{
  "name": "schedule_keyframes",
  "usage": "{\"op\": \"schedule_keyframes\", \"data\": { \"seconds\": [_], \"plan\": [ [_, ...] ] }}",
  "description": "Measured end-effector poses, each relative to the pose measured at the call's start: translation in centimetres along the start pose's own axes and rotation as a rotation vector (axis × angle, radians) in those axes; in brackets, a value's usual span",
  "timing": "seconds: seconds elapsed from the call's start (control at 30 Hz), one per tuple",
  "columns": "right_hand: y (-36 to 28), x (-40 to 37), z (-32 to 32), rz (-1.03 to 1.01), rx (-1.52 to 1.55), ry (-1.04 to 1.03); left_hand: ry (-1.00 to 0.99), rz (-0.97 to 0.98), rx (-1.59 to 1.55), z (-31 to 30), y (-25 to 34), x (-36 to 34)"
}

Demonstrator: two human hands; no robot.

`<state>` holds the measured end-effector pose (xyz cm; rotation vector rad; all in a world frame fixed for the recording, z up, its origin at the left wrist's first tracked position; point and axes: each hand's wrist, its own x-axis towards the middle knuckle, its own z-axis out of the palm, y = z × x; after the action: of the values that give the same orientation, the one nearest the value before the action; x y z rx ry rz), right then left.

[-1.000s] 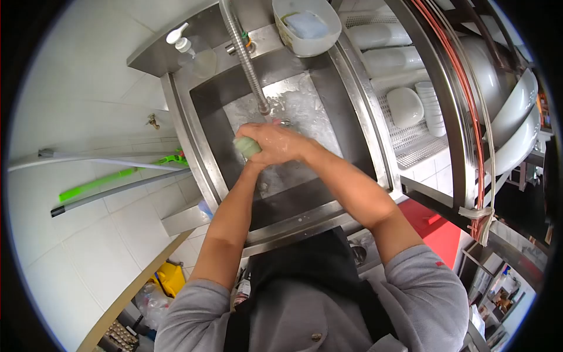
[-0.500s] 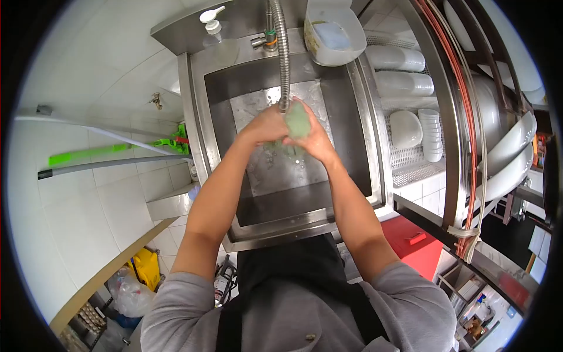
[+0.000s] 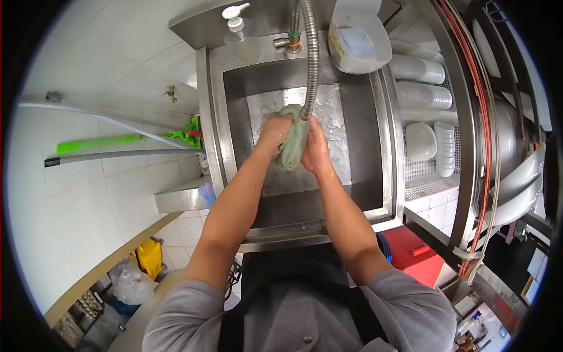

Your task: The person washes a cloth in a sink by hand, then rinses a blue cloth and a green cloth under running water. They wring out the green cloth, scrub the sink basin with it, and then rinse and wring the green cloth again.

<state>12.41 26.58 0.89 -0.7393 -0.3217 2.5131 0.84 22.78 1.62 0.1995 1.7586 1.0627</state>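
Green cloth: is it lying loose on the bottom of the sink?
No, the green cloth is gripped between the left hand and right hand, just under the hose end.

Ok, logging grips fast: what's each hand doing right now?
Left hand: closed on the green cloth.
Right hand: closed on the green cloth too.

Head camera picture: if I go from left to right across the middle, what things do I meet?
green pole → sink rim → left hand → green cloth → right hand → white bowl → stack of small white cups
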Motion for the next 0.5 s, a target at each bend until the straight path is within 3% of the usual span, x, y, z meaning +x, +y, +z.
{"op": "schedule_keyframes", "data": {
  "seconds": [0.03,0.07,0.1,0.17,0.2,0.23,0.33,0.37,0.43,0.5],
  "plan": [
    [0.1,0.3,-0.5,0.005,0.001,0.001,-0.021,-0.043,0.026,0.2,0.4,-0.3],
    [-0.2,0.8,-1.0,-0.066,-0.305,0.004,-0.232,-0.106,-0.167,-0.3,1.6,-1.7],
    [-0.5,1.0,-1.6,-0.137,-0.612,0.012,-0.237,-0.109,-0.169,-1.2,0.6,-1.8],
    [-2.1,0.7,-0.2,-0.232,-0.716,-0.037,-0.582,0.003,-0.654,-3.5,-1.8,-1.0],
    [-2.1,1.4,-0.8,-0.167,-0.655,0.029,-0.638,0.026,-0.658,-4.0,-2.3,-1.5],
    [-2.0,1.9,-1.5,-0.103,-0.591,0.096,-0.648,0.027,-0.657,-3.6,-3.2,-1.6],
    [0.4,2.9,-2.5,-0.211,-0.435,0.251,-0.375,0.14,-0.348,-2.0,-4.0,-2.6],
    [1.7,2.9,-2.5,-0.205,-0.433,0.254,-0.372,0.133,-0.347,-1.7,-3.7,-3.5],
    [2.6,3.7,-2.1,-0.544,-0.648,0.479,-0.292,-0.111,-0.326,-1.3,-2.6,-3.8],
    [2.6,3.9,-2.2,-0.645,-0.815,0.466,-0.314,-0.04,-0.237,-1.0,-4.4,-2.3]
  ]
}}
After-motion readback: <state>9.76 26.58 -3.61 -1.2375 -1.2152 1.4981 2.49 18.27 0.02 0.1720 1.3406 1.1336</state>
